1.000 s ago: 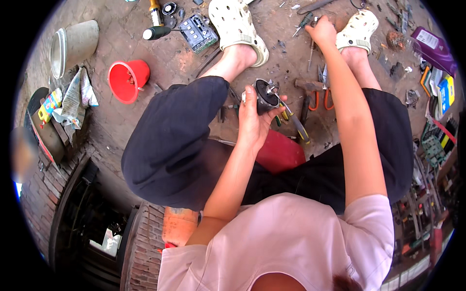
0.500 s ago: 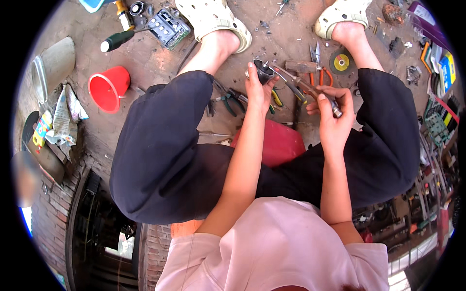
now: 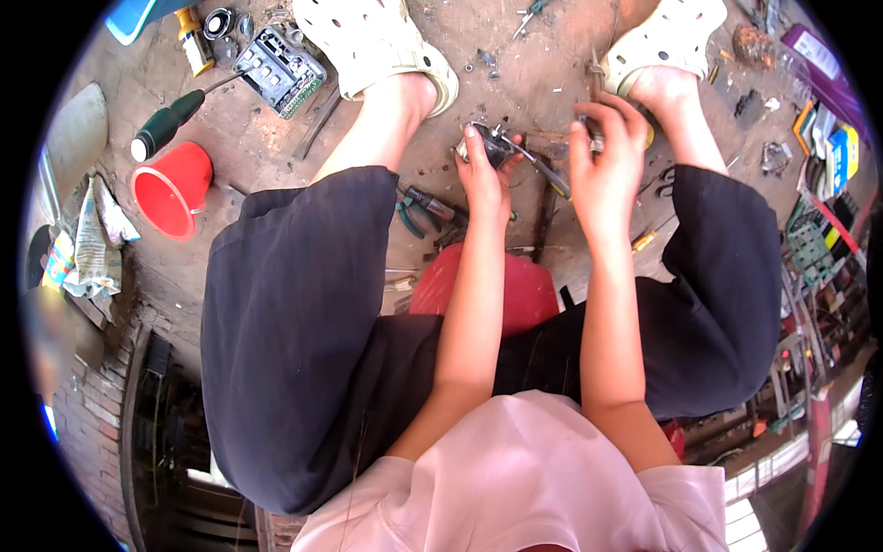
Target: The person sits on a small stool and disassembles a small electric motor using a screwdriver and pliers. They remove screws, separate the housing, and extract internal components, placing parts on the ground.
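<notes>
My left hand (image 3: 485, 184) is closed around a black, cup-shaped part (image 3: 497, 147) with a thin metal shaft sticking out of it. To its right, my right hand (image 3: 609, 170) is raised with bent fingers. A long brown-handled tool (image 3: 596, 85) with a metal end stands between its thumb and fingers, pointing away from me; its tip is blurred. A screwdriver (image 3: 555, 178) with a dark and yellow handle shows between the hands, below the part. Pliers (image 3: 418, 213) with teal handles lie left of my left forearm.
A red plastic cup (image 3: 172, 191) and a green-handled screwdriver (image 3: 170, 124) lie on the left, beside an opened circuit unit (image 3: 280, 72). A red object (image 3: 529, 290) sits between my legs. Boards and packages (image 3: 842, 152) crowd the right side.
My right hand has moved away from me, and its tool has swung from slanting toward the black part to pointing forward. My left hand still holds the part. The whole view has shifted somewhat.
</notes>
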`<state>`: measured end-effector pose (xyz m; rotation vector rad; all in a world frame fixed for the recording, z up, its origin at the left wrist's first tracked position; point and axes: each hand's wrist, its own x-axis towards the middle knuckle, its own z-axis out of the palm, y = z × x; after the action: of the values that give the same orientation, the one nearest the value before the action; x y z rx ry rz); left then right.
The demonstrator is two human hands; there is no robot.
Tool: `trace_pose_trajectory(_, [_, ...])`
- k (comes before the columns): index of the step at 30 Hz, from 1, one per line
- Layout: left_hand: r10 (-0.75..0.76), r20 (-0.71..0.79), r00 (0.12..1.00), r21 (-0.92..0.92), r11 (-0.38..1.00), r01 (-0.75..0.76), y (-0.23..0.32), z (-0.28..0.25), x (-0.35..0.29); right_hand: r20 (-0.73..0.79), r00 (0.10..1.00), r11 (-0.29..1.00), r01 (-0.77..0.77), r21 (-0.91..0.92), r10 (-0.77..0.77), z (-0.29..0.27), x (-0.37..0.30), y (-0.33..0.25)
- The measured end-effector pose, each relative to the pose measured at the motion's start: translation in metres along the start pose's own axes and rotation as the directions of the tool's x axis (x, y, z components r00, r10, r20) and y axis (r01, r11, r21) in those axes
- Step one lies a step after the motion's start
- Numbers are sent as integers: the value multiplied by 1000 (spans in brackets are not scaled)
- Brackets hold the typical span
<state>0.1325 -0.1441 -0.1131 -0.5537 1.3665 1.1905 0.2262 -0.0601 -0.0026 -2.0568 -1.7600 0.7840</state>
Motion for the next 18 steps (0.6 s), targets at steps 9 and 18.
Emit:
trace_pose_trajectory(9, [4,-77,997,39,999,-1,6,14,1,-133,991,973,-6,-232,-26,98,130,56])
trace_pose_trajectory(18, [3,-165,986,41,999,3,5,17,8,75,975,928,-223,299,210,69,111,48])
